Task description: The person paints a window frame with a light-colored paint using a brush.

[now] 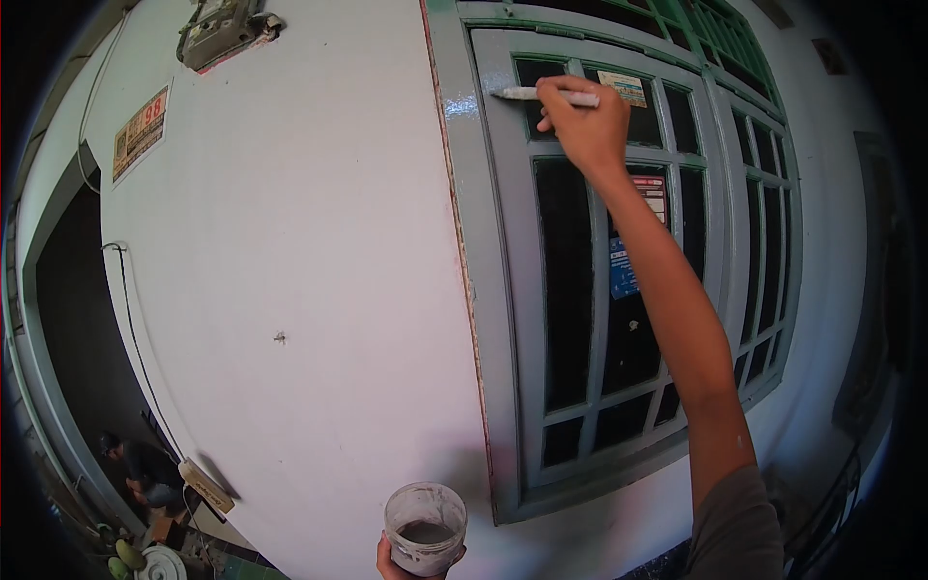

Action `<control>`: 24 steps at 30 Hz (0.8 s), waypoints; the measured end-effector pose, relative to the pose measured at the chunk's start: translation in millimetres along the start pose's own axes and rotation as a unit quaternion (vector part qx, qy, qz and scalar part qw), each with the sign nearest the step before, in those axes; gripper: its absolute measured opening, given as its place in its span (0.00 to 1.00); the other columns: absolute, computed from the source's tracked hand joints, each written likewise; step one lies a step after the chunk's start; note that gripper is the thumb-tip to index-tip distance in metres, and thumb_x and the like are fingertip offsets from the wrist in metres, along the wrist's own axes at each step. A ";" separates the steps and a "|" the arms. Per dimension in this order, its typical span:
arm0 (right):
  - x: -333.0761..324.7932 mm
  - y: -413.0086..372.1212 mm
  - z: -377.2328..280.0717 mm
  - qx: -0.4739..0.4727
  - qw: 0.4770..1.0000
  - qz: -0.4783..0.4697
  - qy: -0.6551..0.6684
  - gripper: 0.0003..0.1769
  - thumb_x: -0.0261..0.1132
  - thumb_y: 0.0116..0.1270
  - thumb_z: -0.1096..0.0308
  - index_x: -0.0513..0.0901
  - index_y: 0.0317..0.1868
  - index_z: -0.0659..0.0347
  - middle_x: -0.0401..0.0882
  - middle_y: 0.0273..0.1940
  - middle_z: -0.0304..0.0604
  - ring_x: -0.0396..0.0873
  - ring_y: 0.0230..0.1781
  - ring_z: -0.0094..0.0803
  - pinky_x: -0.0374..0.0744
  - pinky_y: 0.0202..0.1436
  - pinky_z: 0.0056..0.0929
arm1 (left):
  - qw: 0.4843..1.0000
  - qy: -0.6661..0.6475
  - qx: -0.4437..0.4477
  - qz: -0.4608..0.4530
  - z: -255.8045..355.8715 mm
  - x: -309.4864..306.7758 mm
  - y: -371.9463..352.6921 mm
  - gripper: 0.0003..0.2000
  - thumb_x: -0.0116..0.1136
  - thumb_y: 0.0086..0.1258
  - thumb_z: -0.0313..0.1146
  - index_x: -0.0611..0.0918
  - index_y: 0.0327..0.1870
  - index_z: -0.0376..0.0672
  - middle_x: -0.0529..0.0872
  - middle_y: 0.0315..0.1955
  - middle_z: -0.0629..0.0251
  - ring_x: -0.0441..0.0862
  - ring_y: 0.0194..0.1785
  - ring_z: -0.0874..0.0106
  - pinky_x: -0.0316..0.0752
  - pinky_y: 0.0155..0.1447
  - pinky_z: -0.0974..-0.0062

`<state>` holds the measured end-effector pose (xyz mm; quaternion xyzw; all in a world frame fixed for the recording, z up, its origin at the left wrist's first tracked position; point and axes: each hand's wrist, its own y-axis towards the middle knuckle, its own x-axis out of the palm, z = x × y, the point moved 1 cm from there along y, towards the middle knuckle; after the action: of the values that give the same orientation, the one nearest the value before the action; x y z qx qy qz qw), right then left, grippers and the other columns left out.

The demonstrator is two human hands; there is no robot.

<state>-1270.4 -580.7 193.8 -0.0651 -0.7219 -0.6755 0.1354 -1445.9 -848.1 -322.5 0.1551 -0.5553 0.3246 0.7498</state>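
My right hand (588, 121) is closed around a slim paintbrush (546, 95) with a whitish handle. The brush points left, its dark tip at the upper left of the grey window frame (507, 203), where the paint looks wet and shiny. Low in the view, my left hand (389, 563) holds a clear plastic cup (425, 517) from below, with grey paint inside. Green paint shows along the upper bars and some inner edges of the window.
White wall (319, 222) fills the middle left. An electric meter box (220, 31) and a poster (140, 135) are on it. A power strip (206, 485) hangs lower left, near a crouching person (150, 466) in a doorway.
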 end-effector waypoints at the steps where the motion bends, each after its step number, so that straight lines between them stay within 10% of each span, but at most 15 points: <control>1: -3.3 10.4 -2.6 -0.010 1.000 0.001 -0.012 0.13 0.69 0.65 0.59 0.93 0.38 0.60 0.87 0.21 0.39 0.88 0.23 0.26 0.83 0.38 0.22 | 1.000 0.001 0.002 0.007 -1.3 2.3 0.1 0.27 0.49 0.75 0.54 0.77 0.66 0.44 0.81 0.62 0.50 0.79 0.60 0.42 0.79 0.51 0.34; 24: 39.3 38.7 16.9 -0.054 0.998 0.016 -0.036 0.16 0.70 0.64 0.54 0.94 0.43 0.56 0.90 0.26 0.38 0.91 0.32 0.26 0.83 0.48 0.22 | 0.989 0.079 0.125 -0.005 -8.1 -5.5 -1.3 0.31 0.47 0.73 0.57 0.72 0.70 0.47 0.79 0.65 0.54 0.77 0.64 0.48 0.74 0.55 0.32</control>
<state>-1299.1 -564.3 241.1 -0.1082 -0.6877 -0.7083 0.1169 -1440.1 -846.0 -330.2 0.2239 -0.4490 0.3991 0.7675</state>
